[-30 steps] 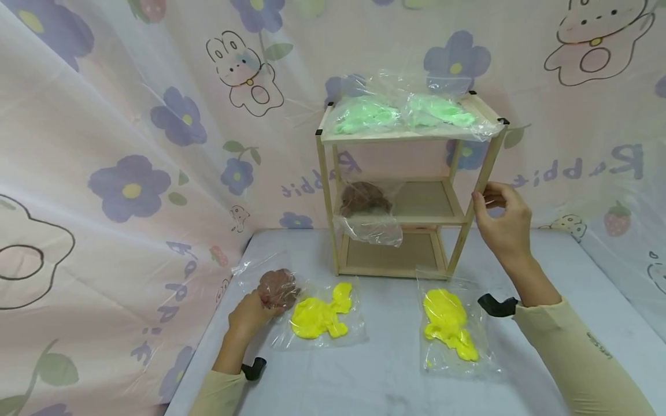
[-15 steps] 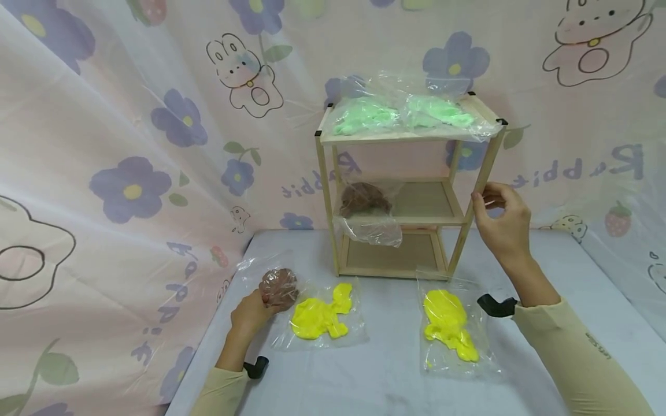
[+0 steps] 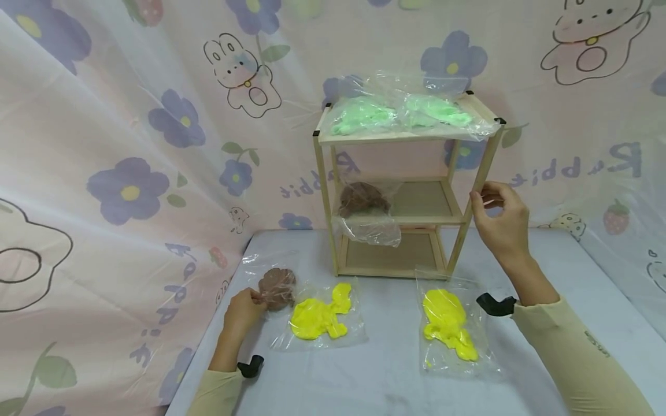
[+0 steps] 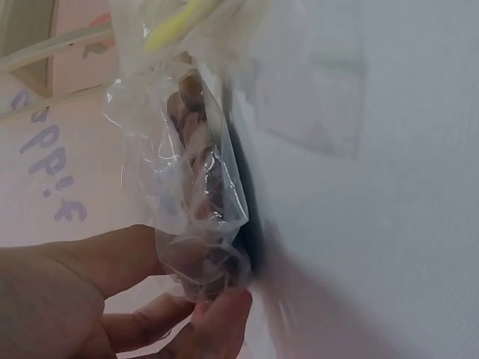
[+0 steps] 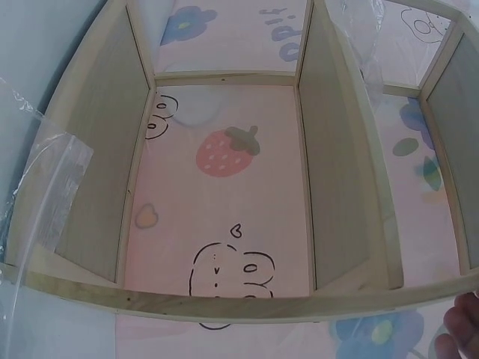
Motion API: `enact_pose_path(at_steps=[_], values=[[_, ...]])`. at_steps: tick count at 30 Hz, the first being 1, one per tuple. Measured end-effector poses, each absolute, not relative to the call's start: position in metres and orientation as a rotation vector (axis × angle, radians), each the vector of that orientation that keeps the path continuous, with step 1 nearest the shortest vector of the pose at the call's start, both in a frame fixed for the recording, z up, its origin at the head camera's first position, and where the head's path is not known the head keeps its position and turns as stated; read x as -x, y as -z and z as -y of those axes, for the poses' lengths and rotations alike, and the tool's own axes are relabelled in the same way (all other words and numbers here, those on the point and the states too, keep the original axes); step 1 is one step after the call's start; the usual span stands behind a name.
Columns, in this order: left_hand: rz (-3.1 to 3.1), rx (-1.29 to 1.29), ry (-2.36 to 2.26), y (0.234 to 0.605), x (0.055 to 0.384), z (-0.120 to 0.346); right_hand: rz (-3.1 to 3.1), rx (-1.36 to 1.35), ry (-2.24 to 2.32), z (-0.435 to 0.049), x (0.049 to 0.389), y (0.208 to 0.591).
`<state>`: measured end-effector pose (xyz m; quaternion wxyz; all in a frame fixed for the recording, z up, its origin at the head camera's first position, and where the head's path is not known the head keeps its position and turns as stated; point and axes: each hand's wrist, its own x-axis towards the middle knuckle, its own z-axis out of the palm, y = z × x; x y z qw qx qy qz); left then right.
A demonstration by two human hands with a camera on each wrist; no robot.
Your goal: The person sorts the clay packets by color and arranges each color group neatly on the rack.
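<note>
L. hand (image 3: 241,312) shifted slightly L. vs. earlier frame, pinching edge of bagged brown clay (image 3: 277,289), just L. of bagged yellow clay (image 3: 312,319) by table (image 3: 364,378) front; R. hand (image 3: 503,222) grips wooden rack's R. post (image 3: 487,156); best w/ light pinch, rack steady.

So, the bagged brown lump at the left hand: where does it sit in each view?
Head: the bagged brown lump is left of and below centre, at the left hand's fingers.
Left wrist: seen roughly edge-on, left of centre, its lower end between thumb and fingers.
Right wrist: not in it.
Shared landmark: the wooden shelf, right of centre in head, upper-left corner in left wrist, across most of right wrist.
</note>
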<state>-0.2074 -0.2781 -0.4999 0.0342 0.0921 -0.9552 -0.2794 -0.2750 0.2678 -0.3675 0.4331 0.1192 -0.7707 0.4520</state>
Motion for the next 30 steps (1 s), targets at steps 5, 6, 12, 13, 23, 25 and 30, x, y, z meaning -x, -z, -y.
enact_pose_path(at_steps=[5,6,12,13,23,25,30], values=[[2.925,-0.28,0.909,0.498,0.207,0.281,1.928,-0.289,-1.128,-0.268,0.274,0.367],[2.926,-0.281,0.907,0.498,0.207,0.281,1.929,-0.287,-1.128,-0.268,0.274,0.367],[2.906,-0.306,0.89,0.496,0.206,0.284,1.931,-0.288,-1.131,-0.268,0.274,0.367],[2.892,-0.307,0.917,0.496,0.206,0.284,1.931,-0.289,-1.131,-0.268,0.274,0.367],[2.699,-0.257,1.15,0.497,0.208,0.286,1.936,-0.283,-1.159,-0.269,0.274,0.365],[2.656,-0.244,1.163,0.495,0.208,0.286,1.939,-0.281,-1.162,-0.269,0.274,0.365],[2.551,-0.18,1.152,0.487,0.207,0.281,1.945,-0.269,-1.17,-0.269,0.275,0.367]])
